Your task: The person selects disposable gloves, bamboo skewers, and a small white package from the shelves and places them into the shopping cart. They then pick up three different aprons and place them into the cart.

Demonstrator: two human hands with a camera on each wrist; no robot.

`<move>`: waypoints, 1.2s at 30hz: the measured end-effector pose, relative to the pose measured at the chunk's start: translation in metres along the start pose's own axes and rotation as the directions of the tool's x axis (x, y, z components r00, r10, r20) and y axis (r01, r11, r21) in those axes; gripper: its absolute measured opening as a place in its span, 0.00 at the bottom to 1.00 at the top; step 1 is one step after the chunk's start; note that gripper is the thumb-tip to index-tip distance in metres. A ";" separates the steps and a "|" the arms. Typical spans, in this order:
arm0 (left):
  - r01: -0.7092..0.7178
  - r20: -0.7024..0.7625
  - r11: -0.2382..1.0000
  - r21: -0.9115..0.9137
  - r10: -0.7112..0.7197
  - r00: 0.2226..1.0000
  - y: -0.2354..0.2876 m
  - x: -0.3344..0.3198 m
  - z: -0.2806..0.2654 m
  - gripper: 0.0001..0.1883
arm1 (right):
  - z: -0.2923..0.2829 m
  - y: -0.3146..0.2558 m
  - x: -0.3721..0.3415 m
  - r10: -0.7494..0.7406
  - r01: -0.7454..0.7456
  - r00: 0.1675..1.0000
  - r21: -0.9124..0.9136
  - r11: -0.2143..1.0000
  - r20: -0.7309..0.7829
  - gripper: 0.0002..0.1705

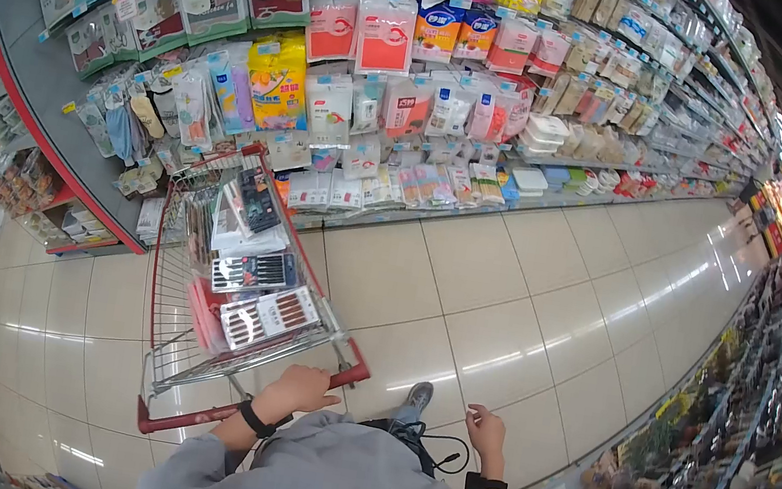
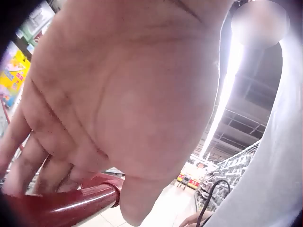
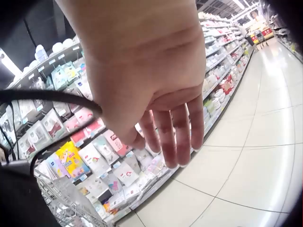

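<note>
A shopping cart with a red handle stands in front of the person at the left. The left hand holds the handle near its right end. In the left wrist view, its fingers pass behind the red bar, which hides their tips, and the thumb hangs on the near side. Inside the cart lie a pack of brown-handled utensils, a pack of dark utensils and other flat packages. The right hand hangs beside the body, fingers relaxed and holding nothing.
Shelves of hanging packages run along the far side of the aisle, past the cart's front. Another stocked shelf lines the right. Tiled floor stretches between them. A black cable loops near the right hand.
</note>
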State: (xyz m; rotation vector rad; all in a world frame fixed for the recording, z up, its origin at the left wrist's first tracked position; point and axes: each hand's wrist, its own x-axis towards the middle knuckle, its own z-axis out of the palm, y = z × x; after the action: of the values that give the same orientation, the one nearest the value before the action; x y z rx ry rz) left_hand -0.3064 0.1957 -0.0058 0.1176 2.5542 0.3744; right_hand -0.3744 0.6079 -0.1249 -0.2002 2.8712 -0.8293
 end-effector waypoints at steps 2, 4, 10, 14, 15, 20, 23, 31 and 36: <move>0.050 -0.004 0.998 -0.030 -0.051 0.999 0.021 0.026 -0.003 0.28 | -0.019 0.030 0.037 0.005 -0.003 0.999 -0.033 0.999 0.052 0.14; 0.132 -0.027 0.990 -0.047 -0.133 0.991 0.037 0.051 -0.002 0.30 | -0.037 0.053 0.076 0.004 -0.002 0.998 -0.026 1.000 0.068 0.14; 0.462 0.060 0.801 -0.381 -0.477 0.877 0.051 0.087 0.003 0.30 | -0.083 0.093 0.182 -0.085 0.112 0.976 -0.124 0.986 0.201 0.14; 0.598 -0.165 0.570 -0.563 -0.787 0.594 0.040 0.119 0.060 0.24 | -0.086 0.094 0.252 -0.165 0.202 0.949 -0.115 0.973 0.267 0.15; 0.599 -0.167 0.565 -0.568 -0.791 0.589 0.045 0.122 0.044 0.24 | -0.082 0.092 0.271 -0.174 0.210 0.948 -0.115 0.971 0.268 0.15; 0.637 -0.143 0.334 -0.695 -0.932 0.333 0.041 0.141 0.043 0.17 | -0.083 0.079 0.375 -0.267 0.333 0.897 -0.141 0.932 0.352 0.14; 0.692 0.028 0.145 -0.707 -0.972 0.232 0.053 0.148 0.014 0.20 | -0.090 0.074 0.444 -0.306 0.367 0.892 -0.137 0.920 0.334 0.14; 0.600 0.107 0.122 -0.791 -0.937 0.332 0.029 0.189 0.029 0.22 | -0.106 0.024 0.623 -0.411 0.474 0.844 -0.119 0.872 0.344 0.12; 0.539 0.176 0.013 -0.842 -0.938 0.297 0.061 0.206 -0.051 0.23 | -0.118 -0.039 0.735 -0.503 0.514 0.836 0.007 0.858 0.219 0.13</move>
State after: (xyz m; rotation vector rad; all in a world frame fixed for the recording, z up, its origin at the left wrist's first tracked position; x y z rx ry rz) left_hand -0.5071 0.2751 -0.0516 -1.9413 2.0100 1.1205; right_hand -1.1121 0.5129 -0.0807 -1.0336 2.6568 -0.7450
